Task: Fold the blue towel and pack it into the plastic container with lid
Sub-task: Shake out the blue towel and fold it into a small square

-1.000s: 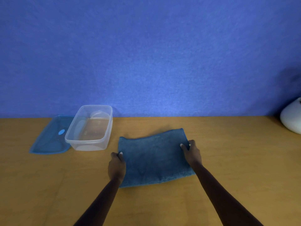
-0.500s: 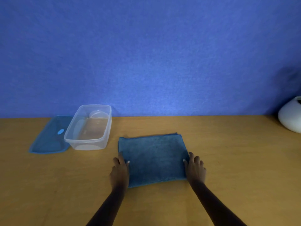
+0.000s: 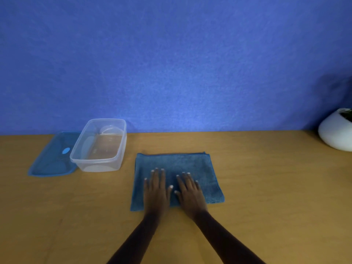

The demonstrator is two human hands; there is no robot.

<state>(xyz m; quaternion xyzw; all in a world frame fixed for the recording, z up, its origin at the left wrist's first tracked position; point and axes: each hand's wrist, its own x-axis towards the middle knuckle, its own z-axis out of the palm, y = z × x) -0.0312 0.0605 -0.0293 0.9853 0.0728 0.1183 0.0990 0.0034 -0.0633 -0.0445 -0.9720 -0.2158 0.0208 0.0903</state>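
The blue towel [image 3: 202, 168] lies folded into a rectangle on the wooden table, at the centre. My left hand [image 3: 156, 189] and my right hand [image 3: 189, 189] rest flat on its near half, side by side, fingers spread and pointing away from me. Neither hand grips anything. The clear plastic container [image 3: 99, 145] stands open and empty to the left of the towel. Its blue lid [image 3: 51, 159] lies flat on the table just left of the container.
A white round pot [image 3: 336, 130] sits at the far right edge of the wooden table [image 3: 266, 187]. A blue wall runs along the back of the table.
The far edge of the towel came down flat as the fold closed. Both hands moved from the towel's side edges inward onto its top and now press it flat.
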